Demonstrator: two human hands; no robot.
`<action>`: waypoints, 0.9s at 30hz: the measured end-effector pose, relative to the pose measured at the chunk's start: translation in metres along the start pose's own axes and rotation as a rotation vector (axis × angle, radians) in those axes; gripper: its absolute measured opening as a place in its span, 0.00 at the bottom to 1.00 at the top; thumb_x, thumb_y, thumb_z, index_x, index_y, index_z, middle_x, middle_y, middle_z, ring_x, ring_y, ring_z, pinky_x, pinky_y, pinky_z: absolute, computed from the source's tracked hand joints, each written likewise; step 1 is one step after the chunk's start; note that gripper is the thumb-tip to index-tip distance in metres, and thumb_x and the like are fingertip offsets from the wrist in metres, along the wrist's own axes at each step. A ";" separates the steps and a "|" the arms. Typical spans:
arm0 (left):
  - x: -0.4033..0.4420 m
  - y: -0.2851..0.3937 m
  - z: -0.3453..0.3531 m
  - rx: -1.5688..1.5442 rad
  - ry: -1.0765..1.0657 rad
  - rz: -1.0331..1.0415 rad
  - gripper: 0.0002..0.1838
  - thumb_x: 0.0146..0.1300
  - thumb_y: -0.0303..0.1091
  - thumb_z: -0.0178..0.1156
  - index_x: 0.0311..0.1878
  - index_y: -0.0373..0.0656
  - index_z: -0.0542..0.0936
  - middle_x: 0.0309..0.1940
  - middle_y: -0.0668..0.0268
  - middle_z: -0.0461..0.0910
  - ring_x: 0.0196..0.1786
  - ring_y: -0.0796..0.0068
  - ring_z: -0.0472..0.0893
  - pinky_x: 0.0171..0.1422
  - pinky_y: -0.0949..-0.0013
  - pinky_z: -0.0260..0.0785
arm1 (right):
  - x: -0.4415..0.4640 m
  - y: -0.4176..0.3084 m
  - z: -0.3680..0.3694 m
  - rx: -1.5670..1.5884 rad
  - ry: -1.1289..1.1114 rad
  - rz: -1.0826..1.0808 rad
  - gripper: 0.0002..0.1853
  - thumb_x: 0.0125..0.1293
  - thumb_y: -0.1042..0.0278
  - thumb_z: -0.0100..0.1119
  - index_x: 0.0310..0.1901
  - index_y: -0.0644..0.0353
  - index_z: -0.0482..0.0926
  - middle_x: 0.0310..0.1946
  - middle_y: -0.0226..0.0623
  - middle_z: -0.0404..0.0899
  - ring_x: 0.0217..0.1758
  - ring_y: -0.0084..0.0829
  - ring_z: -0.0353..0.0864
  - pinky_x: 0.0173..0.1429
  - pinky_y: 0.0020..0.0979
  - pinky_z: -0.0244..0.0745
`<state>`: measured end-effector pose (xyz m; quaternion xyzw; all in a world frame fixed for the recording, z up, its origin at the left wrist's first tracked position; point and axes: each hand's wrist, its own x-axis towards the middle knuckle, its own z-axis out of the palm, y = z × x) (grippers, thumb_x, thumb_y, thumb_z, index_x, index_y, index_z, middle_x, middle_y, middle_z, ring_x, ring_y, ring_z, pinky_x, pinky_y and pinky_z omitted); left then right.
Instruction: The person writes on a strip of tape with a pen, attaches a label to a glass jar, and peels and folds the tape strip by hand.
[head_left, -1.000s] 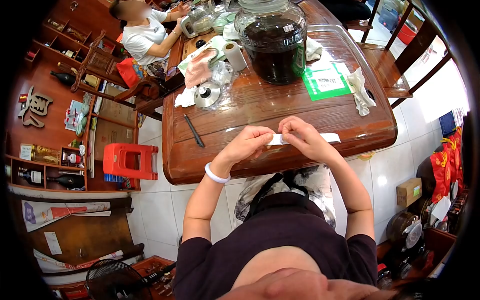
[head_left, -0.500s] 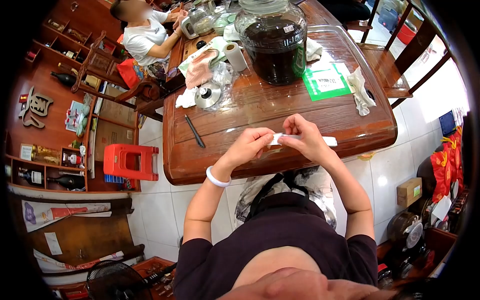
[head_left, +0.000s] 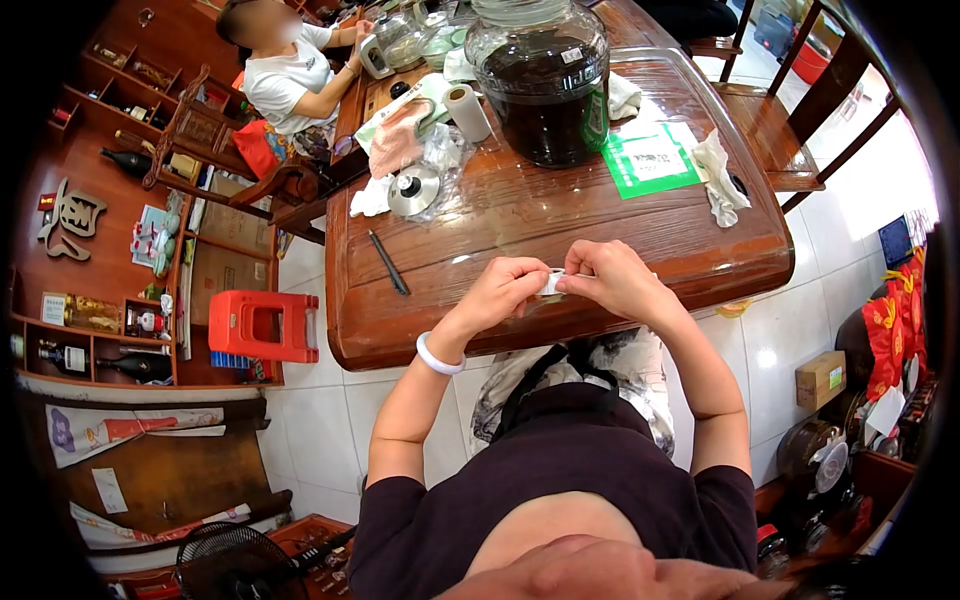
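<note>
Over the front part of the brown wooden table (head_left: 470, 245), a white strip (head_left: 551, 283) is pinched between both hands. My left hand (head_left: 506, 293) grips its left end with thumb and forefinger; a white bracelet circles that wrist. My right hand (head_left: 608, 277) pinches the strip close beside the left fingertips and hides most of the rest. A dark pen (head_left: 389, 262) lies left of my left hand. Behind the hands stands a large glass jar (head_left: 545, 100) of dark liquid, with a green-and-white card (head_left: 650, 162) to its right.
A metal lid (head_left: 413, 191), a paper roll (head_left: 467, 113), a pink cloth (head_left: 398, 138) and crumpled tissue (head_left: 719, 180) lie on the table. A person (head_left: 290, 75) in a white shirt sits at the far left. A red stool (head_left: 263, 326) stands left of the table.
My right hand has turned over the strip, its raised fingers now lowered towards my left hand. Less of the strip shows to the right. My left hand has barely moved.
</note>
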<state>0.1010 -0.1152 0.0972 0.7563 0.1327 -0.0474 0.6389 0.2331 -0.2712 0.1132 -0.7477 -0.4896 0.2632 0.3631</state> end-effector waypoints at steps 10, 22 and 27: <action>0.006 -0.003 0.003 -0.256 0.088 -0.060 0.10 0.62 0.30 0.51 0.33 0.34 0.79 0.19 0.71 0.72 0.17 0.85 0.65 0.20 0.79 0.57 | 0.002 0.016 0.015 -0.047 0.192 -0.359 0.08 0.56 0.67 0.61 0.27 0.63 0.80 0.20 0.45 0.75 0.23 0.45 0.75 0.28 0.37 0.68; 0.014 -0.015 -0.003 -0.609 0.231 -0.061 0.10 0.63 0.33 0.51 0.32 0.37 0.77 0.21 0.70 0.71 0.17 0.86 0.61 0.19 0.79 0.58 | -0.016 0.026 0.010 0.290 0.547 -0.279 0.02 0.55 0.77 0.62 0.28 0.65 0.80 0.18 0.35 0.73 0.21 0.26 0.73 0.25 0.28 0.65; 0.020 -0.041 -0.009 -0.337 0.462 0.023 0.14 0.65 0.38 0.53 0.43 0.36 0.79 0.22 0.68 0.74 0.19 0.86 0.68 0.19 0.78 0.61 | -0.077 0.060 -0.027 0.368 0.829 -0.099 0.01 0.56 0.78 0.62 0.29 0.66 0.82 0.28 0.31 0.73 0.31 0.22 0.71 0.33 0.21 0.65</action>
